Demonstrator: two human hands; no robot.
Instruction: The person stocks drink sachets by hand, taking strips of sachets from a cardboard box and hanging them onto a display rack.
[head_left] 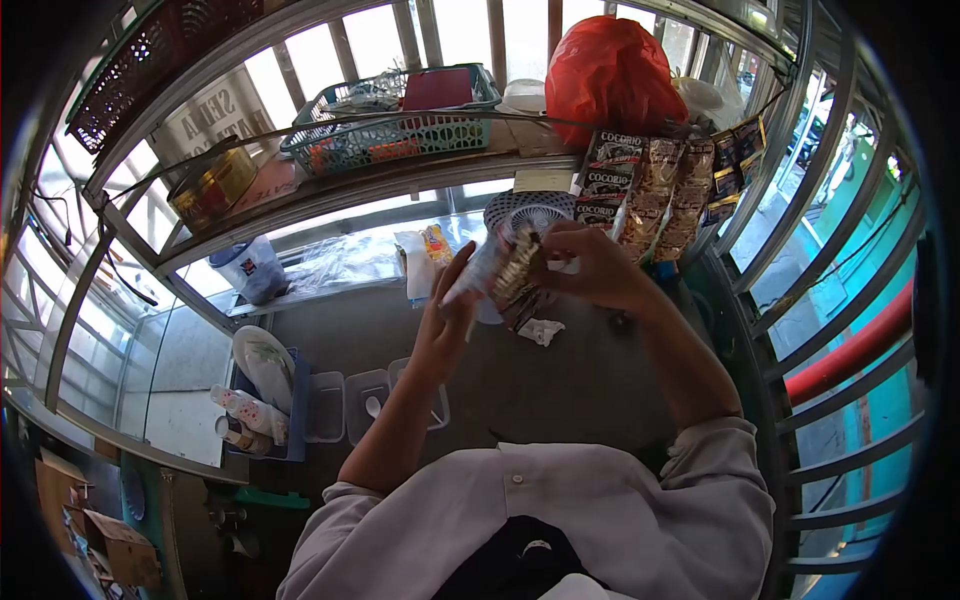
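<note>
In front of my chest, both hands are raised over the dark counter. My right hand [597, 268] is closed, its fingers pinching a brown and gold sachet [516, 268], which is smeared by motion. My left hand [446, 318] is closed around a pale, partly pinkish thing [474, 277] beside the sachet; blur hides what kind it is. Just beyond the hands is a small fan-like round grille [530, 208]. A crumpled white scrap [542, 332] lies on the counter below the sachet.
Strips of coffee sachets [608, 175] hang at the right, under a red plastic bag [612, 80] on the shelf. A green basket [395, 130] stands there too. Clear plastic containers [326, 405] and a blue rack [298, 400] with cups are at the left. Metal bars [845, 375] enclose the right side.
</note>
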